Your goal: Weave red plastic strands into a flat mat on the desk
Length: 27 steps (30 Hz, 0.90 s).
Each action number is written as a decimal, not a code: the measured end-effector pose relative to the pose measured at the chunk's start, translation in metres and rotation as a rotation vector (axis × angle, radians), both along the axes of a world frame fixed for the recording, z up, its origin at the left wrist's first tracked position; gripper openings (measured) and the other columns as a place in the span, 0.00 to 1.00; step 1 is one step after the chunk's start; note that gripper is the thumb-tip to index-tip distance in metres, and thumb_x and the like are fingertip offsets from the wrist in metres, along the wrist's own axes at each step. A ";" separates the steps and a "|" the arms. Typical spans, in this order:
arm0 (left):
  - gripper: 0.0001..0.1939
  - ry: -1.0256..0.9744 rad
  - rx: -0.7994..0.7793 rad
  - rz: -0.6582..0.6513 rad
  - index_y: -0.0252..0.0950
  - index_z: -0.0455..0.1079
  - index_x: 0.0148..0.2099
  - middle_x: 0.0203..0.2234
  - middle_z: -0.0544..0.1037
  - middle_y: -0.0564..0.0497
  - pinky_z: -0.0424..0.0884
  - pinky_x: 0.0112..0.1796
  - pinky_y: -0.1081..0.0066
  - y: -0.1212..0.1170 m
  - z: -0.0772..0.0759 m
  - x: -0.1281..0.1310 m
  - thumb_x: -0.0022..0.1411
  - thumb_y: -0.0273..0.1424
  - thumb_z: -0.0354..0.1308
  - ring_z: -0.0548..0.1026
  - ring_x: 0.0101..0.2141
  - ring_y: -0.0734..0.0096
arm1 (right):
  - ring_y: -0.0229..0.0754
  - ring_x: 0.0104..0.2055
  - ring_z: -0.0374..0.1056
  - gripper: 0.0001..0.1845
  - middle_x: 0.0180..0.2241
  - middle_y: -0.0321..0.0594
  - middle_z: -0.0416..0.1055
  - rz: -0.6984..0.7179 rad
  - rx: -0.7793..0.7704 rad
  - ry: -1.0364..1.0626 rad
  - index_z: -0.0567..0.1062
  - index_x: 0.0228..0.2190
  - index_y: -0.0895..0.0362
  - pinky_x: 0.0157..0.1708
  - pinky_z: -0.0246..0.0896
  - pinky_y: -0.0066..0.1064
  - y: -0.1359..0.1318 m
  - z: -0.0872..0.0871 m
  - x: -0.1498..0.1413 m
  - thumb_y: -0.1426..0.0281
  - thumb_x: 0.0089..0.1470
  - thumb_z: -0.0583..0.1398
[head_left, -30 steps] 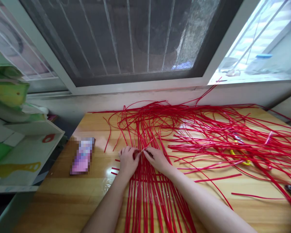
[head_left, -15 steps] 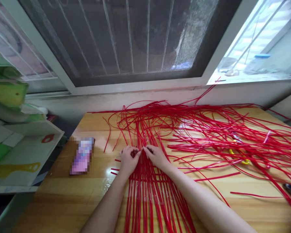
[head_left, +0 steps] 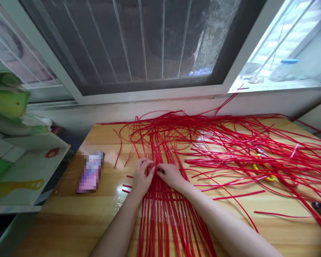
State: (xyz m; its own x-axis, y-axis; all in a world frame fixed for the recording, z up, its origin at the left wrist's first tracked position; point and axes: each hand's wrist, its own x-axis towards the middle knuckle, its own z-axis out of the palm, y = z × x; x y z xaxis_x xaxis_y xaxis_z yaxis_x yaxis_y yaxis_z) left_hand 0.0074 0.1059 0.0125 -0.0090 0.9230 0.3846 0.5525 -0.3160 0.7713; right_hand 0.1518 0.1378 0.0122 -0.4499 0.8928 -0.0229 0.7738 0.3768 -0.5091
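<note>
Long red strips run lengthwise over the wooden table, with a few short crosswise strips laced through them under my hands. My left hand is closed in a pinch on a red strip at the left of the bundle. Right beside it, my right hand has its fingers curled together, pinching among the same strips. The fingertips nearly meet, and which strip each one grips is partly hidden. Clear tape lies across the lengthwise strips below the hands.
A heap of loose red strips covers the back and right of the table. Yellow-handled scissors lie partly buried there. A blurred phone-like object rests at left, near a shelf. A window stands behind.
My right hand has shifted slightly down and left, its fingers curling further in. My left hand has moved a little, staying at the same spot on the strips.
</note>
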 end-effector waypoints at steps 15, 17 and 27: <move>0.13 -0.435 0.142 0.195 0.37 0.57 0.46 0.35 0.66 0.48 0.66 0.36 0.71 -0.010 0.004 0.004 0.60 0.36 0.45 0.68 0.32 0.74 | 0.39 0.35 0.62 0.09 0.32 0.41 0.68 0.142 0.248 0.261 0.70 0.35 0.57 0.34 0.56 0.29 -0.015 0.004 -0.005 0.68 0.54 0.53; 0.13 -0.540 0.141 0.178 0.38 0.55 0.46 0.34 0.66 0.49 0.66 0.32 0.72 -0.011 0.004 0.002 0.62 0.37 0.40 0.68 0.28 0.76 | 0.37 0.31 0.62 0.12 0.28 0.39 0.67 0.108 0.206 0.287 0.71 0.28 0.57 0.31 0.55 0.27 -0.011 -0.002 -0.006 0.67 0.57 0.50; 0.08 0.314 -0.171 0.130 0.36 0.67 0.36 0.33 0.69 0.49 0.63 0.39 0.65 0.005 -0.006 -0.005 0.50 0.27 0.54 0.67 0.36 0.67 | 0.34 0.25 0.59 0.16 0.22 0.35 0.62 -0.015 0.073 0.437 0.65 0.19 0.58 0.26 0.52 0.25 -0.003 -0.003 -0.001 0.68 0.56 0.51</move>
State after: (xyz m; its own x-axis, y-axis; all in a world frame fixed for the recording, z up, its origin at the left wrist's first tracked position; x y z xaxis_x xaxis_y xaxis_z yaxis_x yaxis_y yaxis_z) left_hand 0.0027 0.1105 0.0063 -0.0364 0.9729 0.2281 0.7974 -0.1093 0.5935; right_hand 0.1503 0.1346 0.0089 -0.3900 0.8916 0.2300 0.4975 0.4142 -0.7622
